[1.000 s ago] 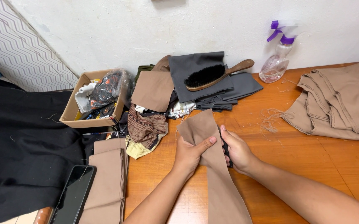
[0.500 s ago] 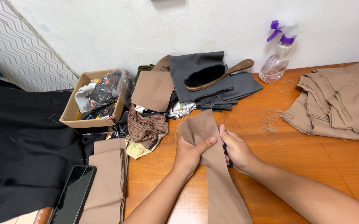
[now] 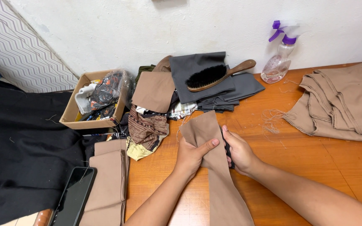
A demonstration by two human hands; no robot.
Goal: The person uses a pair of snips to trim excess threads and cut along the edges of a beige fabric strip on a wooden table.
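A long strip of tan fabric [image 3: 220, 184] lies on the orange wooden table [image 3: 298, 159], running from its far end near the grey cloths down to the near edge. My left hand [image 3: 191, 155] grips its left edge, thumb pressed across the top. From the other side, my right hand [image 3: 240, 151] holds the strip's right edge with a small dark object partly hidden under the fingers.
A wooden brush [image 3: 216, 75] rests on folded grey cloth [image 3: 214, 88]. A spray bottle [image 3: 278, 60] stands by the wall. Folded tan fabric [image 3: 344, 104] lies right, a cardboard box [image 3: 95, 100] of scraps left. Black cloth [image 3: 17, 155], a phone [image 3: 73, 199] and tan pieces [image 3: 107, 180] lie near left.
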